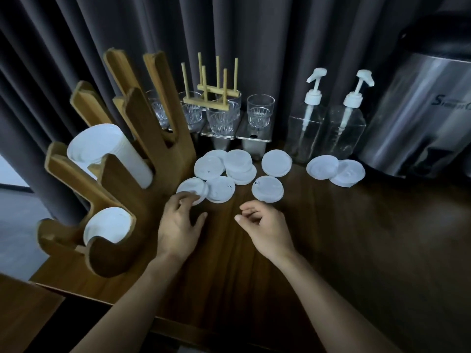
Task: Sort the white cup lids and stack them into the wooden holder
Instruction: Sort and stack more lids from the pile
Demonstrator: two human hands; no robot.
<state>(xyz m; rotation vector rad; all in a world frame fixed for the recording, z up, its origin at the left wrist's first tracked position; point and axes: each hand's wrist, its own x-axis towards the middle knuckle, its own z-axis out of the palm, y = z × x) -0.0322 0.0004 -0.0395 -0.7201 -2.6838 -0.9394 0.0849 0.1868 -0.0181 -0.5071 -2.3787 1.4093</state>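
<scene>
Beside the wooden holder (122,179), white lids (276,163) lie loose on the table (356,238). The left hand (178,225) touches the closest lid (191,187) with its fingertips, thumb spread away. The right hand (267,226), farther from the holder, is loosely curled, holding nothing.

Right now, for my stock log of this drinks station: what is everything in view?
loose lids: about ten, white, on the table
stacked lids: two stacks, white, in the wooden holder
wooden holder: one, brown, left
glasses: about five, clear, rear, on metal stands
peg rack: one, pale wood, atop glasses
pump bottles: two, clear, white pumps, rear right
urn: one, steel, far right
curtain: one, dark grey, behind
table: one, dark wood
left hand: one, fingertips touching nearest lid
right hand: one, holding nothing, above table
</scene>
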